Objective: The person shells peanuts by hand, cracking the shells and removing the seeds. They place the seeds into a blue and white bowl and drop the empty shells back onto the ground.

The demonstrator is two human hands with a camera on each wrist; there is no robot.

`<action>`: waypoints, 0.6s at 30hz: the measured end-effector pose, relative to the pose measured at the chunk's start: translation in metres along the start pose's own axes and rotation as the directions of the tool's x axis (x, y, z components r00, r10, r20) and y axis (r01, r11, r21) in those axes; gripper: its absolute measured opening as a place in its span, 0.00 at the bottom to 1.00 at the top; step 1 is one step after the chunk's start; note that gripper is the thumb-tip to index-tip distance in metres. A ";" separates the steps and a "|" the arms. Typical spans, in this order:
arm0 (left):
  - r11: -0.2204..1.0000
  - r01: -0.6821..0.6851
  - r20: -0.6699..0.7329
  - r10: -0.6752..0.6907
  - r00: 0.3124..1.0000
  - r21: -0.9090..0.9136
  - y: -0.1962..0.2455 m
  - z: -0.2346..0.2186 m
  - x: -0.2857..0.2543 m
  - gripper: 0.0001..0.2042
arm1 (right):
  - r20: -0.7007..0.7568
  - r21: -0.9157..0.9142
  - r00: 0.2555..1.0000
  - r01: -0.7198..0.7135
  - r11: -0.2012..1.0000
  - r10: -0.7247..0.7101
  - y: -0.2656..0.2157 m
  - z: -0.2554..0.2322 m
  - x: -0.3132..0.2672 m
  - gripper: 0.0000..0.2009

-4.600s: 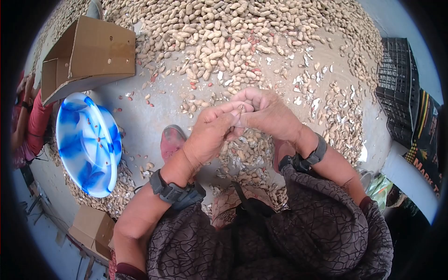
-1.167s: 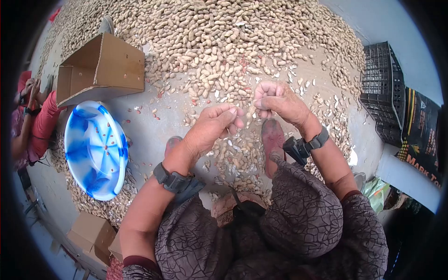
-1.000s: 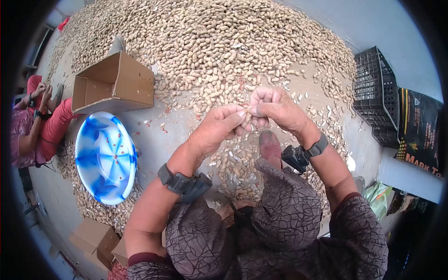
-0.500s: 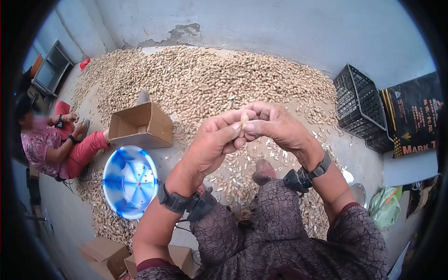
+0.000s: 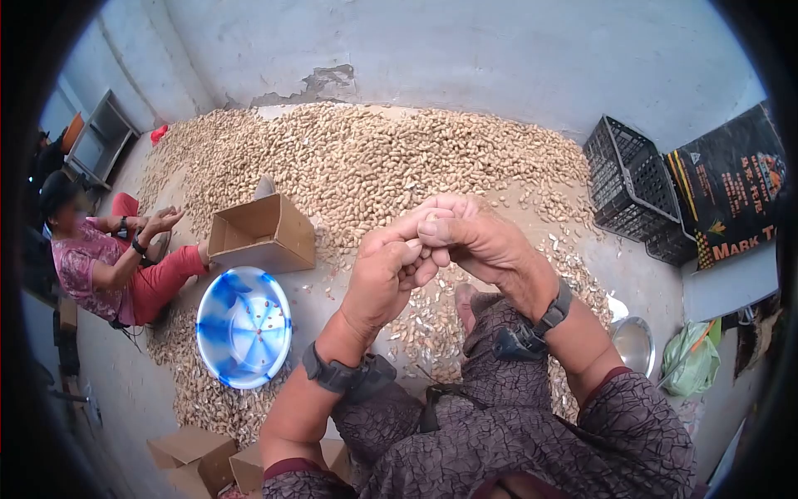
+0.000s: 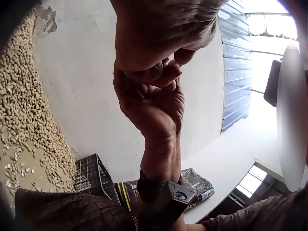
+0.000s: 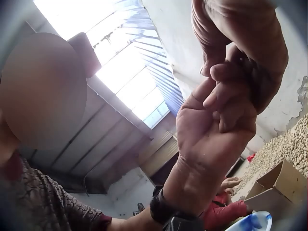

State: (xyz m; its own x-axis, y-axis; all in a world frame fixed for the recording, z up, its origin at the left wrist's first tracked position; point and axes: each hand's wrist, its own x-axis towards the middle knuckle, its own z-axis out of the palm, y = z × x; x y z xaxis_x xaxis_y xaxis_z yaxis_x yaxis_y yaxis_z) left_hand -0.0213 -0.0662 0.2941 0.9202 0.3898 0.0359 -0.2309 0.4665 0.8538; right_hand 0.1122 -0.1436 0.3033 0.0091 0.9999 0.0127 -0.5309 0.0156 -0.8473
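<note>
In the head view my left hand (image 5: 376, 270) and right hand (image 5: 495, 245) meet in front of my chest. Their fingers and thumbs are curled together around a peanut (image 5: 432, 218), of which only a pale bit shows between the fingertips. From the left wrist, my right hand (image 6: 154, 110) appears below the left hand (image 6: 163, 33), fingers touching. The right wrist view has my right hand (image 7: 252, 29) above the left hand (image 7: 211, 127), the peanut hidden by fingers. Loose peanuts and shells (image 5: 420, 333) lie on the floor below.
A large peanut heap (image 5: 374, 158) spreads along the wall. To the left stand a blue-and-white basin (image 5: 287, 333) with a few kernels and a cardboard box (image 5: 295, 237), beside a seated person (image 5: 100, 266). Black crates (image 5: 628, 183), a metal bowl (image 5: 634, 345) and a green bag (image 5: 692, 358) are right.
The head view has tilted up, showing more wall. My hands, apart 1.2 seconds ago, came together on a peanut; it stood visible half a second ago and is now mostly covered by fingers.
</note>
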 end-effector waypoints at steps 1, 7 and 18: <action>0.999 -0.042 0.013 0.043 0.999 -0.026 0.000 0.002 -0.003 0.17 | 0.002 0.041 1.000 0.020 0.999 -0.020 0.002 0.002 0.000 0.14; 0.959 -0.218 -0.073 0.234 0.970 0.179 -0.015 0.002 -0.013 0.10 | -0.119 0.036 0.990 0.084 0.996 -0.080 0.024 0.009 0.005 0.11; 0.990 -0.135 -0.137 0.128 0.982 -0.036 -0.029 -0.020 -0.017 0.16 | -0.073 0.164 0.997 -0.009 0.986 0.022 0.052 0.001 0.017 0.10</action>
State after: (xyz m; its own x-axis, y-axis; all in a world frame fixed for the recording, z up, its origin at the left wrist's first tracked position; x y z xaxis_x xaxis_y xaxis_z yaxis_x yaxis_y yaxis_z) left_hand -0.0369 -0.0711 0.2584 0.8308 0.5517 0.0737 -0.3640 0.4383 0.8218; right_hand 0.0841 -0.1256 0.2603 0.0595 0.9972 -0.0445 -0.6630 0.0061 -0.7486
